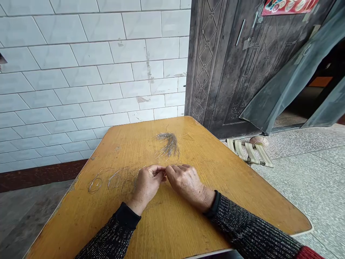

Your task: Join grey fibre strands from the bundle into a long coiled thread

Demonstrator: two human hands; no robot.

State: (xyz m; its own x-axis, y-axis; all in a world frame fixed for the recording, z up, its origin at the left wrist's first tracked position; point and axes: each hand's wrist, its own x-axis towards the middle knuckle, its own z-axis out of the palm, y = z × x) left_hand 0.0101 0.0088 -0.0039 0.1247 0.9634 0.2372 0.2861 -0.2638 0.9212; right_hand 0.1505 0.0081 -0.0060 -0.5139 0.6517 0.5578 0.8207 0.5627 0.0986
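Observation:
Both hands meet over the middle of the table, fingertips touching. My left hand (147, 183) is closed in a pinch, and my right hand (185, 181) pinches right beside it. A thin wire shows just above the right knuckles and seems to run into the fingers; most of it is hidden. Left of my left hand lie several loosely coiled wire loops, among them a wire loop (95, 184) at the far left and a second wire loop (114, 181). Beyond my hands rests a bent bundle of thin grey wires (170, 144), its ends fanned out.
The yellow wooden table (215, 172) has worn edges. A few stray wires lie right of the bundle. White wall tiles (88, 79) stand behind, with a dark carved door (215, 72) and grey curtain (291, 79) at right. A strapped stool (250, 151) stands beside the table.

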